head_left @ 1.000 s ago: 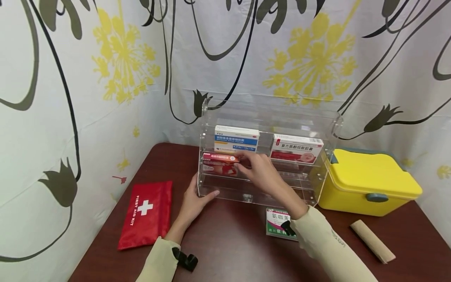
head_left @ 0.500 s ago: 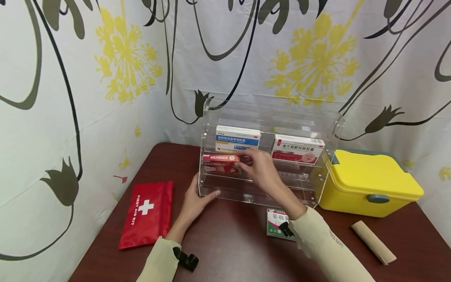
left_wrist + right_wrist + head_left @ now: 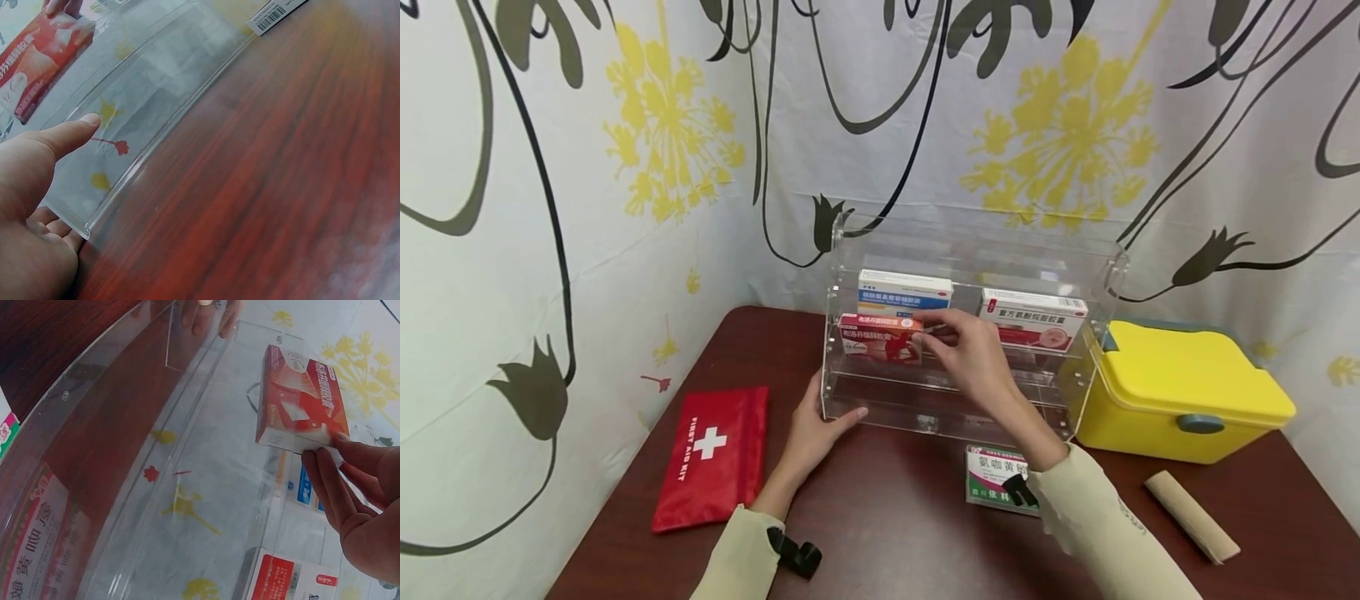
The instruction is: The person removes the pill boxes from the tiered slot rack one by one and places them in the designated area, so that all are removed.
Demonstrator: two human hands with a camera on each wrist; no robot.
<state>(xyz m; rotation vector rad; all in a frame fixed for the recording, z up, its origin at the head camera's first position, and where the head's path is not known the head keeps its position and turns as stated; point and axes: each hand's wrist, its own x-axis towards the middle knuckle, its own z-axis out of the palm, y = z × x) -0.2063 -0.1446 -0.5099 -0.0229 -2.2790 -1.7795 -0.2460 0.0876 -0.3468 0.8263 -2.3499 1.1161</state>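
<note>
The right hand (image 3: 973,354) pinches the red box (image 3: 880,337) by its end, holding it at the middle tier of the clear rack (image 3: 962,250); its placing looks unfinished. The left hand (image 3: 816,425), fingers relaxed, steadies the rack's corner. Two boxes sit on the top tier, and one box (image 3: 992,475) waits on the tabletop (image 3: 887,517).

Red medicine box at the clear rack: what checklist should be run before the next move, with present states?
1. Right hand pinches the red box at its end: ok.
2. Grip firm enough: cannot tell.
3. Left hand steadies the acrylic rack at its corner: ok.
4. Box seated on the middle shelf: cannot tell.
5. Middle shelf beside the box free: ok.
6. Green-and-white box on the table is apart from the rack: ok.
</note>
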